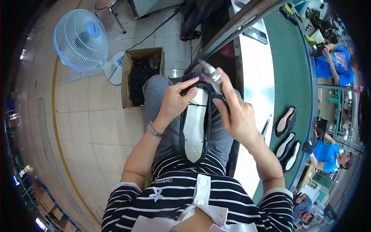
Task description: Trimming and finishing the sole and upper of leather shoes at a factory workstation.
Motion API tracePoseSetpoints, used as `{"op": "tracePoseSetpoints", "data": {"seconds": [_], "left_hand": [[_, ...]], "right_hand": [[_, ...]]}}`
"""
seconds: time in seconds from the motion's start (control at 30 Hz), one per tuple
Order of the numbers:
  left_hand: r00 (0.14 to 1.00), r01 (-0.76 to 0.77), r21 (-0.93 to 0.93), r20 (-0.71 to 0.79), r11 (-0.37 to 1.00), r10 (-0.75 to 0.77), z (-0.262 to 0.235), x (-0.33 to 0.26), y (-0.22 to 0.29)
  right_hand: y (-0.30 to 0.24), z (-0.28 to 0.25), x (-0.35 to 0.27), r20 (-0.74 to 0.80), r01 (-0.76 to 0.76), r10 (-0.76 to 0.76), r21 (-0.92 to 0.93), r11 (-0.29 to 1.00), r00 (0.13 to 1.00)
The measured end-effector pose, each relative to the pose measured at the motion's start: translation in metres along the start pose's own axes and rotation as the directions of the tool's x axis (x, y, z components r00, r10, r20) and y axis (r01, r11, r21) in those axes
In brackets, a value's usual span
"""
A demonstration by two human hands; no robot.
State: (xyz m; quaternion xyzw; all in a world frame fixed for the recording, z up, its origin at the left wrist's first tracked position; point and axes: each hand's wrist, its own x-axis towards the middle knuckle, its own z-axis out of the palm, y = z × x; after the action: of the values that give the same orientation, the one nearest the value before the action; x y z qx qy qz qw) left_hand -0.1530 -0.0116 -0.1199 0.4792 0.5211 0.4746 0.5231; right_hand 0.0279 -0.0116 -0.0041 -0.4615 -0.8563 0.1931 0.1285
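A black shoe upper with a white insole [195,123] lies lengthwise on the person's lap. The left hand [176,101] pinches its far edge with fingers closed. The right hand [234,112] grips the same far end and also holds a small grey tool [210,73]. On the green surface [293,73] to the right lie three more shoe uppers [286,135]. A cardboard box [142,75] and a fan [81,40] stand on the floor at far left
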Motion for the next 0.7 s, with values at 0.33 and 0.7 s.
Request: {"op": "tracePoseSetpoints", "data": {"seconds": [0.33, 0.7], "left_hand": [[0.994, 0.055, -0.31, 0.111, 0.949, -0.021, -0.016, -0.015, 0.012], [0.914, 0.214, -0.111, 0.375, 0.971, -0.159, -0.014, 0.031, 0.019]], "right_hand": [[0.049, 0.018, -0.056, -0.094, -0.444, 0.501, 0.343, 0.828, 0.861], [0.184, 0.085, -0.19, -0.421, -0.671, 0.653, 0.13, 0.73, 0.63]]}}
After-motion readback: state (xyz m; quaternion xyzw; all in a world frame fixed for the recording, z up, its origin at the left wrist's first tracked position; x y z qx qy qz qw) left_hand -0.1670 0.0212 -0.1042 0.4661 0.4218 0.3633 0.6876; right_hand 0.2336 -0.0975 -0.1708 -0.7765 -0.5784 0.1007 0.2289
